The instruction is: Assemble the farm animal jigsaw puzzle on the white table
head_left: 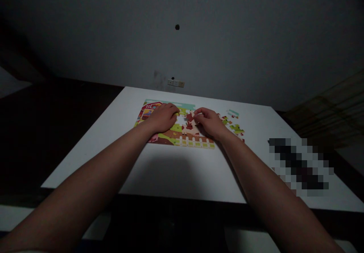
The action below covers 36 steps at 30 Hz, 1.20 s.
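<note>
A farm-scene jigsaw puzzle [167,135] lies on the white table, partly assembled, with white gaps in its middle. My left hand [166,116] rests palm down on its left-centre part, fingers stretched over the pieces and covering some of the picture. On the right side, my right hand [209,122] is closed in a pinch, thumb and forefinger at a brown-and-cream puzzle piece [190,117] of the cow picture. How firmly the piece is held is hard to see. Several loose puzzle pieces [235,128] lie to the right of that hand.
The white table [170,173] stands near a grey wall with a socket panel [176,83]. A blurred-out dark object [298,164] lies at the table's right side. Patterned cloth hangs at the far right. The room is dim.
</note>
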{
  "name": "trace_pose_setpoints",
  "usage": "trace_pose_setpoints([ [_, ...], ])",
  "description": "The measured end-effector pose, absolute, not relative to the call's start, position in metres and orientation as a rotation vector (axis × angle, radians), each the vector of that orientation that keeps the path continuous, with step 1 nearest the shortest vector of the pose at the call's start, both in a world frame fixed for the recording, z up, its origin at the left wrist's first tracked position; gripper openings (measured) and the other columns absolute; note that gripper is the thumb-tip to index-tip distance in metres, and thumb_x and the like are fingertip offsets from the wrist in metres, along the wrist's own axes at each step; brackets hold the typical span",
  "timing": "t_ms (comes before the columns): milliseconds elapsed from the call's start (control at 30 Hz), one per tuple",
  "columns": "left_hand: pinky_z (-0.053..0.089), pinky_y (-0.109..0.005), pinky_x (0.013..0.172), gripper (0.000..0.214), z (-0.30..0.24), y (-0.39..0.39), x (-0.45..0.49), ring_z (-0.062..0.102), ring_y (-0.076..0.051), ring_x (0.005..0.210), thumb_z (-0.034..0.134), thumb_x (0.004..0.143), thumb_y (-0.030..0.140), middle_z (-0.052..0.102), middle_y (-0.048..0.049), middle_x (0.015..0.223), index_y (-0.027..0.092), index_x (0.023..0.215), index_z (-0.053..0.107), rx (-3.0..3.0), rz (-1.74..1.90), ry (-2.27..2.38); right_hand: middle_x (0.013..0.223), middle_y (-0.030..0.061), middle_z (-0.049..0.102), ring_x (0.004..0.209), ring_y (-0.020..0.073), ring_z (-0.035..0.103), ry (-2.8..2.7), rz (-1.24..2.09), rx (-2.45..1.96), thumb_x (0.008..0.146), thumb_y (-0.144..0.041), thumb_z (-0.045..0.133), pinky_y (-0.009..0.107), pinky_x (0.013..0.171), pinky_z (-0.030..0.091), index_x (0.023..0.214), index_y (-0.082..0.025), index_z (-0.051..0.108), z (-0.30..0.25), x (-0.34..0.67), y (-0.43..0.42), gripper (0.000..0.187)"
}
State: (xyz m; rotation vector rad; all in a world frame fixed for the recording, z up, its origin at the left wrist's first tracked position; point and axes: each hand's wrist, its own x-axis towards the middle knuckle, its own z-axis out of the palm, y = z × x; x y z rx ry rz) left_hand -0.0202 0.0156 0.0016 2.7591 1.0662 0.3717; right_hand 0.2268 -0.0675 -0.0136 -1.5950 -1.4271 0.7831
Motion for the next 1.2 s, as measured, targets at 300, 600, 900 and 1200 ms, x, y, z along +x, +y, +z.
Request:
trace_pose_setpoints([
  [300,0.051,-0.055,0.126,0.045,-0.004,0.021,-0.022,0.066,-0.035,0.142,0.050,0.109,0.032,0.074,-0.0145,0.152,0.023,0.144,0.076,2.774,0.367,1.073,0.081,0.0013,0.075,0.071,0.0215,0.063,-1.491,0.805,-1.491,0.091,-0.044,0.071,0.032,0.064,0.046,0.106,-0.026,0.076,-0.014,0.227,-0.064,0.024],
  [600,0.051,-0.055,0.127,0.045,-0.007,0.023,-0.023,0.065,-0.035,0.145,0.049,0.109,0.033,0.073,-0.0146,0.155,0.022,0.145,0.076,2.752,0.382,1.066,0.077,-0.0026,0.072,0.069,0.0185,0.064,-1.322,0.864,-1.438,0.075,-0.037,0.083,0.033,0.069,0.050,0.097,-0.027,0.064,-0.008,0.221,-0.070,0.030],
  [900,0.051,-0.058,0.124,0.045,-0.003,0.020,-0.022,0.065,-0.038,0.142,0.049,0.110,0.035,0.073,-0.0175,0.152,0.019,0.145,0.074,2.768,0.356,1.071,0.096,0.0074,0.084,0.081,0.0256,0.081,-1.370,0.816,-1.440,0.088,-0.047,0.089,0.037,0.070,0.065,0.119,-0.024,0.082,-0.011,0.217,-0.070,0.040],
  [1200,0.052,-0.056,0.122,0.044,-0.001,0.017,-0.020,0.066,-0.037,0.140,0.048,0.111,0.028,0.073,-0.0172,0.151,0.019,0.144,0.075,2.776,0.343,1.095,0.085,0.0069,0.086,0.078,0.0252,0.085,-1.524,0.803,-1.569,0.101,-0.051,0.084,0.026,0.055,0.055,0.126,-0.020,0.080,-0.010,0.208,-0.074,0.040],
])
